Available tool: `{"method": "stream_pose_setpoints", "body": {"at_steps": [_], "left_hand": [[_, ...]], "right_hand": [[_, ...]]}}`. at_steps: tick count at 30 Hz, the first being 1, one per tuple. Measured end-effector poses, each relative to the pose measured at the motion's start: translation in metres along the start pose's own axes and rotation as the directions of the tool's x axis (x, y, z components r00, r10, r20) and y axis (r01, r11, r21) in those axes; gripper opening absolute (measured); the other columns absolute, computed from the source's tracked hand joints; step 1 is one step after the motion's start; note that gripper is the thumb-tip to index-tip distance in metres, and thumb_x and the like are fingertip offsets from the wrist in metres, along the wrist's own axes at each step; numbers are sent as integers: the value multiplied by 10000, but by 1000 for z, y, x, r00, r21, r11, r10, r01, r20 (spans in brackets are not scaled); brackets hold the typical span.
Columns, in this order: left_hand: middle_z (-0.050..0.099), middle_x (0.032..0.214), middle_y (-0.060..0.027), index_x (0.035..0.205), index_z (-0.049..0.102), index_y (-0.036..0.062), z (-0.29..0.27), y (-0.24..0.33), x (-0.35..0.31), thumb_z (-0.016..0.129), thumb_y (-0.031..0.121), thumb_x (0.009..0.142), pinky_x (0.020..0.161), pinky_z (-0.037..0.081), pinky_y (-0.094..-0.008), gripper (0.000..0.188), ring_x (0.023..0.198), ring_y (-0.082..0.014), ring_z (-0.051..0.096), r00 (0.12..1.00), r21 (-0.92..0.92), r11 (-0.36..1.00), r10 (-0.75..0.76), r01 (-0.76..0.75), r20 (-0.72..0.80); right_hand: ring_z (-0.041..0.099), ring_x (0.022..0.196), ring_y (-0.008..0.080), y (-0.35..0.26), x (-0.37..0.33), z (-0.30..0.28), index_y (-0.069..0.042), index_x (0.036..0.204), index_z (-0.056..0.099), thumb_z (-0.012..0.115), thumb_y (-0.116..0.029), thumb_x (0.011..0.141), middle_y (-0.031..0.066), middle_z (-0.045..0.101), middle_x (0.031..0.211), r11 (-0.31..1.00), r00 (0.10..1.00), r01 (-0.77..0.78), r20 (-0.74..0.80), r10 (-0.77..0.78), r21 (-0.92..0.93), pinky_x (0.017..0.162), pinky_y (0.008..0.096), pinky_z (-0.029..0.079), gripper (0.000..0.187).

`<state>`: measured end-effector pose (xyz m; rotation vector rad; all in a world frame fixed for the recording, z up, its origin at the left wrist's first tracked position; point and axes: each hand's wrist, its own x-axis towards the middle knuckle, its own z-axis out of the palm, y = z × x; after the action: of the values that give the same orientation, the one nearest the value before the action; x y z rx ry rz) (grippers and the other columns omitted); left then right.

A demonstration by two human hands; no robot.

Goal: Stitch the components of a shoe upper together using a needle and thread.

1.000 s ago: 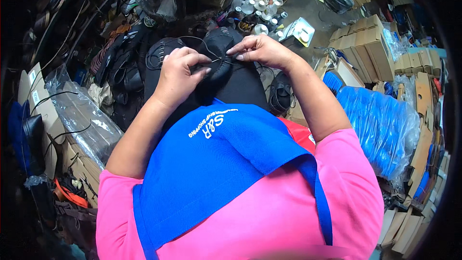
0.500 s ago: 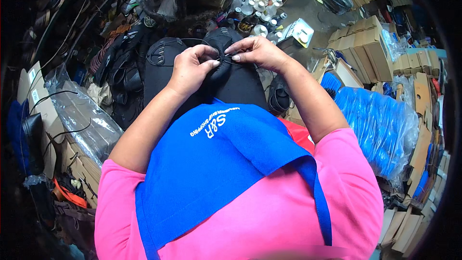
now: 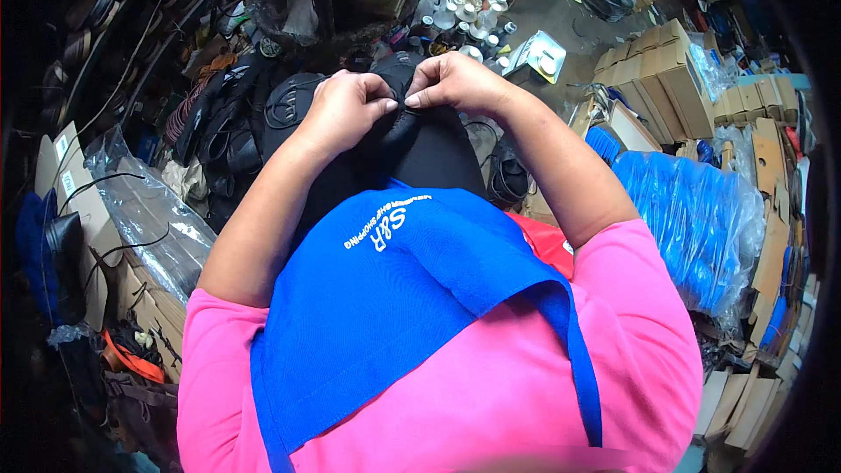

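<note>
A black shoe lies across my lap on black trousers. My left hand and my right hand meet over its lacing, fingertips pinched close together. Each hand seems to grip a thin black shoelace, though the lace is mostly hidden by fingers and dark against dark. A second black shoe with laces rests on my left knee, beside my left hand. The blue apron spreads below both hands.
Several bottles stand on the floor ahead. Cardboard boxes and a plastic-wrapped blue bundle are stacked at right. On the left are black shoes or shoe parts, a clear plastic sheet and cardboard.
My fingertips have drawn nearer over the shoe. The right hand has moved slightly left and up, its fingers now more curled; the lace loop by the left hand shows less.
</note>
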<state>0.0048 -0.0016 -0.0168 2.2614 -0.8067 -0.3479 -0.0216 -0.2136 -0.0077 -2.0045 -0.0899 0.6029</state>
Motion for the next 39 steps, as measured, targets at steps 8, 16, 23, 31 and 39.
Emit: {"method": "stream_pose_setpoints", "body": {"at_steps": [8,16,23,31,39], "left_hand": [[611,784,-140,888,587,27,-8,-7,-23,633,94,802,721,450,-387,118,798,-303,556,997,35,997,70,-71,12],[625,859,-221,973,584,14,-9,6,-11,535,79,846,744,475,-427,151,844,-373,611,993,-31,998,65,-63,98],[616,911,-252,994,570,4,-10,13,-1,532,113,852,765,473,-435,183,910,-404,597,969,69,992,87,-106,233],[591,831,-245,933,520,1,-11,-3,-1,516,115,849,714,452,-480,142,840,-430,573,957,146,970,158,-197,242],[599,845,-159,904,515,61,-40,-35,-50,501,42,793,777,413,-423,114,874,-347,569,955,314,906,238,-285,180]], "right_hand": [[532,802,59,17,-19,-11,-45,911,633,697,-237,829,-19,609,855,952,999,22,17,-29,306,725,219,419,218],[531,755,58,14,-52,-11,-44,880,662,697,-226,826,-27,611,796,945,997,-2,-68,25,326,707,237,436,193],[571,963,275,15,-20,-38,-109,905,677,684,-303,773,105,586,968,802,874,16,-381,-301,-598,809,390,461,235],[582,897,204,-46,-19,6,-153,864,603,581,-185,799,20,619,783,273,953,229,158,-259,-934,836,369,383,75],[574,850,256,4,-28,-19,-161,916,562,605,-154,789,68,589,725,393,950,243,134,-283,-887,815,391,402,135]]}}
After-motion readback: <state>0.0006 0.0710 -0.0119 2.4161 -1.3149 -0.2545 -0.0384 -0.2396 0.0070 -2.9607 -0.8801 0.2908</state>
